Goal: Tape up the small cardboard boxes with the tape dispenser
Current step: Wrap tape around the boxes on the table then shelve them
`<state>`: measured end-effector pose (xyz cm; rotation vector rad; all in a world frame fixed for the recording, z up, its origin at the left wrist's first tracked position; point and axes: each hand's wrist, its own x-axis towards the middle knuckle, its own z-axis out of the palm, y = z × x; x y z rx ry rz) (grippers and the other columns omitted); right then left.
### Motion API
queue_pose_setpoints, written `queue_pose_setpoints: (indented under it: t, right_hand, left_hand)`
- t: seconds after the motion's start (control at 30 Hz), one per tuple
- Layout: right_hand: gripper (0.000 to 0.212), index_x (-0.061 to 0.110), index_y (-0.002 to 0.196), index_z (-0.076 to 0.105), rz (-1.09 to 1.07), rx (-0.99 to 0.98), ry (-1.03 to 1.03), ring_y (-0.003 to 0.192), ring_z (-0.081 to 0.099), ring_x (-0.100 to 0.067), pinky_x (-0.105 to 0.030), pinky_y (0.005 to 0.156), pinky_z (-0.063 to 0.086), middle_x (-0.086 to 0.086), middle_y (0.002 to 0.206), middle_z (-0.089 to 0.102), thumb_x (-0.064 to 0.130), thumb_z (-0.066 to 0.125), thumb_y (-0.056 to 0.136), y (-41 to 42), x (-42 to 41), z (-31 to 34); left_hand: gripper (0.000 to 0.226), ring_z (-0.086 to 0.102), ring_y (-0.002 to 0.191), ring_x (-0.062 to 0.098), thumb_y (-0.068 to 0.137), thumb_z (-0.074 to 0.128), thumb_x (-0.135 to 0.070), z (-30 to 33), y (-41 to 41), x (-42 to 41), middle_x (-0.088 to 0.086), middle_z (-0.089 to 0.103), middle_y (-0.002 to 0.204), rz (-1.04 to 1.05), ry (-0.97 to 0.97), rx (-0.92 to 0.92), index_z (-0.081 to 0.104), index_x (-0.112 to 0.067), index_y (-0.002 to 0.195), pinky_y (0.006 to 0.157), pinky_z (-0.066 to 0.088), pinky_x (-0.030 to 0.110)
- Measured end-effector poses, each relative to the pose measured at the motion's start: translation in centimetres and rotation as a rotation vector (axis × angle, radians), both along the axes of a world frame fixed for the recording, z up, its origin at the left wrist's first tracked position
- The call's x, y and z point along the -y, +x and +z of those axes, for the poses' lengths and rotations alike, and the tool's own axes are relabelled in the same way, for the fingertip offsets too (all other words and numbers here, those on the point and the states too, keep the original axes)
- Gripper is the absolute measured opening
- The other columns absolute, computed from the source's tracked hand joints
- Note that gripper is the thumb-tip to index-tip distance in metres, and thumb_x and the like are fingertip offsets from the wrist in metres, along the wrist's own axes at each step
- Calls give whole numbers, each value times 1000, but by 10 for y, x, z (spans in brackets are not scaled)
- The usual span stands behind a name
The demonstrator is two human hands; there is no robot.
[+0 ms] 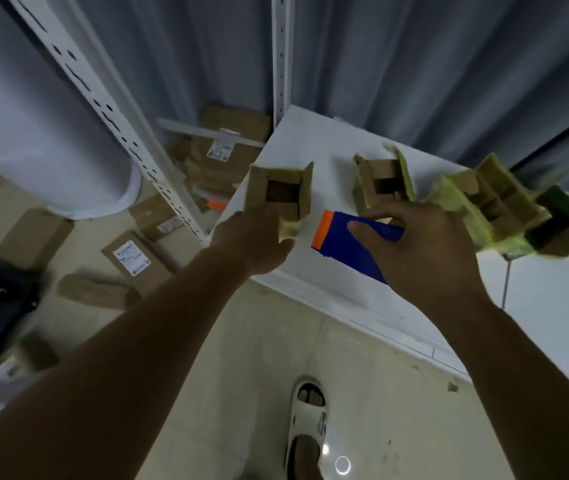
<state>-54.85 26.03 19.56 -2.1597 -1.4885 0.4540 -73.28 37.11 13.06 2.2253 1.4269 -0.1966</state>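
Setup step, no taping yet: left hand [253,242] grip clamped on leftmost open box [281,194] at the white surface [310,140] corner, right hand [421,249] wrapped around blue-orange tape dispenser [349,237]; next likely fold flaps flat, then run tape across the seam.

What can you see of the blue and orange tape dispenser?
The tape dispenser looks like hard plastic: a blue body with an orange end facing left. It is tilted, orange end higher in the picture, over the white table near its front edge. The right hand grips it from above, fingers wrapped over the blue body and hiding its right part. No tape roll or blade shows. It touches none of the boxes.
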Motion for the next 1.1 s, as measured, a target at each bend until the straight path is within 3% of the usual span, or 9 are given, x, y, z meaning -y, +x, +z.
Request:
queue_pose_setpoints:
  t: [0.2, 0.33, 0.47, 0.57, 0.63, 0.77, 0.87, 0.97, 1.1]
  right_hand:
    - [28, 25, 101, 73, 12, -47, 45, 79, 61, -8, -20, 59, 46, 6, 92, 71, 47, 68, 86, 32, -42, -64]
    - [27, 27, 103, 72, 15, -59, 34, 78, 58, -4, -14, 58, 42, 11, 90, 66, 47, 67, 87, 50, -65, -90]
    - [29, 28, 104, 72, 2, -75, 43, 72, 58, -4, -19, 55, 47, 13, 81, 64, 49, 66, 87, 59, -85, -104]
    - [31, 27, 105, 72, 10, -90, 22, 75, 61, -5, -20, 56, 48, 11, 85, 68, 50, 65, 86, 60, -100, -113]
    - [31, 27, 105, 71, 9, -105, 14, 72, 59, -2, -16, 54, 44, 13, 84, 65, 50, 65, 86, 61, -107, -117]
    - [33, 28, 106, 71, -5, -142, 6, 72, 57, 3, -16, 54, 46, 16, 82, 61, 52, 64, 85, 65, -116, -121]
    - [37, 26, 107, 71, -20, -147, -4, 77, 61, -5, -23, 57, 53, 13, 87, 65, 54, 62, 84, 68, -121, -121]
    - [34, 24, 106, 72, -45, -156, 12, 80, 63, -7, -22, 59, 52, 9, 90, 70, 50, 65, 85, 71, -126, -121]
    - [28, 24, 104, 73, -108, -187, 28, 82, 65, -7, -22, 60, 52, 8, 92, 71, 45, 68, 86, 71, -132, -125]
  left_hand:
    - [40, 63, 96, 25, 85, 43, -60, -79, 41, -60, 1, 64, 104, 162, -19, -20, 59, -28, 104, 80, 57, 47]
    - [51, 57, 89, 23, 88, 36, -69, -106, 64, -78, -1, 56, 87, 220, -37, -31, 55, -22, 95, 78, 49, 37]
    - [83, 48, 120, 42, 76, 35, -87, -123, 75, -86, 11, 55, 127, 269, 57, -110, 54, -22, 123, 96, 44, 56]
    - [96, 25, 139, 54, 64, 37, -91, -133, 79, -96, 14, 40, 148, 366, 39, -89, 48, -23, 130, 107, 22, 74]
    - [108, 24, 141, 54, 49, 30, -94, -139, 79, -102, 11, 41, 149, 412, 21, -30, 45, -26, 131, 108, 14, 78]
    - [106, 41, 127, 44, 58, 59, -86, -138, 75, -107, 11, 40, 139, 482, 3, 90, 31, -25, 141, 96, 45, 63]
    - [98, 38, 124, 40, 63, 57, -83, -137, 75, -111, 12, 38, 134, 450, 123, 131, 32, -29, 141, 91, 48, 57]
    - [99, 35, 120, 28, 57, 46, -85, -147, 73, -118, 10, 41, 132, 383, 119, 134, 37, -27, 137, 83, 41, 39]
    - [104, 36, 120, 24, 63, 76, -65, -154, 76, -115, 11, 36, 135, 386, 73, 260, 31, -17, 143, 85, 38, 29]
